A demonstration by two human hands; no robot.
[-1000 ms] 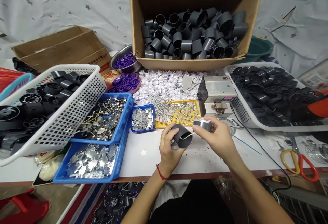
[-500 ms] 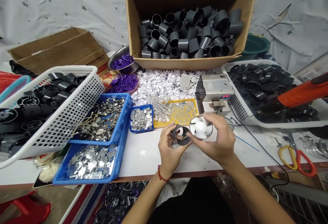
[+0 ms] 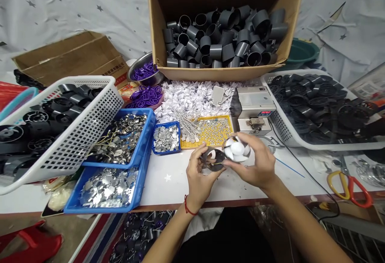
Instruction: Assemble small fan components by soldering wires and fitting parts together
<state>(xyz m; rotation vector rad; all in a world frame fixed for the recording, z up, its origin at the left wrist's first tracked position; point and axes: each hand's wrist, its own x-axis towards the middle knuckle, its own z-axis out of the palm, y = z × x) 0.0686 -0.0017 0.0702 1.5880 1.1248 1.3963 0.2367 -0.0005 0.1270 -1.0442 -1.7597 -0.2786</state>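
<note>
My left hand (image 3: 199,177) is closed around a dark grey, open-ended cylindrical housing (image 3: 214,167), its mouth facing up toward me. In my right hand (image 3: 260,164), thumb and fingers grip a round part with a white bladed fan (image 3: 237,148) inside a thin rim. The two parts are side by side, close together, above the front of the white table; whether they touch is unclear. Just behind them lies a yellow perforated tray (image 3: 215,130) of small metal pieces, with a bundle of thin pale leads (image 3: 187,126) at its left.
A cardboard box (image 3: 222,74) of dark housings stands behind a pile of white fan pieces (image 3: 189,96). White baskets (image 3: 81,130) flank the table. Blue trays (image 3: 141,183) hold metal parts. A grey device (image 3: 254,104) with a red display and scissors (image 3: 345,185) lie right.
The white fan's blades sit at a different angle in my right hand. An orange, long object over the right basket has gone from there. Both hands stay nearly in place.
</note>
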